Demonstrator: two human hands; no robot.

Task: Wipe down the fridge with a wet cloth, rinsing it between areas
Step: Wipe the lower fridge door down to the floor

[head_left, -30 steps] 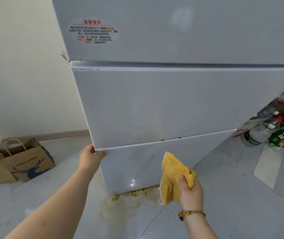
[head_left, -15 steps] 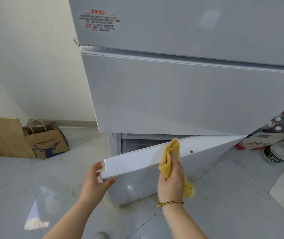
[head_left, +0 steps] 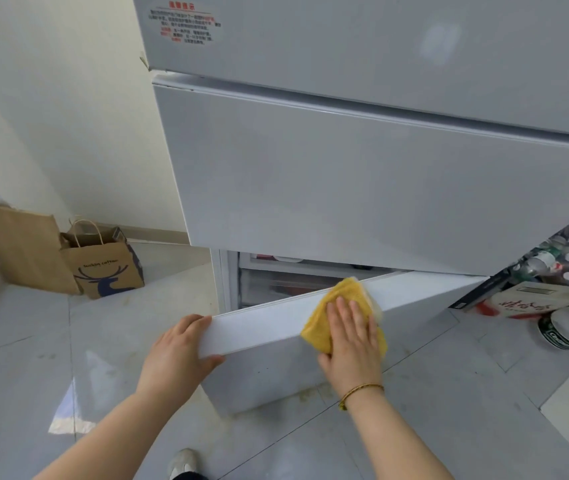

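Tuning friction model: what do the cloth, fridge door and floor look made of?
Cloth: soft yellow fabric, likely microfibre or terry, judging by fuzzy nap and folds.
Fridge door: smooth white, painted metal or plastic, unclear which; faint sheen.
Floor: glossy tile; grout lines, glare.

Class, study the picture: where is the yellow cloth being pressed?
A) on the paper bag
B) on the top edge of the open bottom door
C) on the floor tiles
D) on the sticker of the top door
B: the right hand lies flat on the yellow cloth against the top edge of the bottom door, whose corner the left hand holds.
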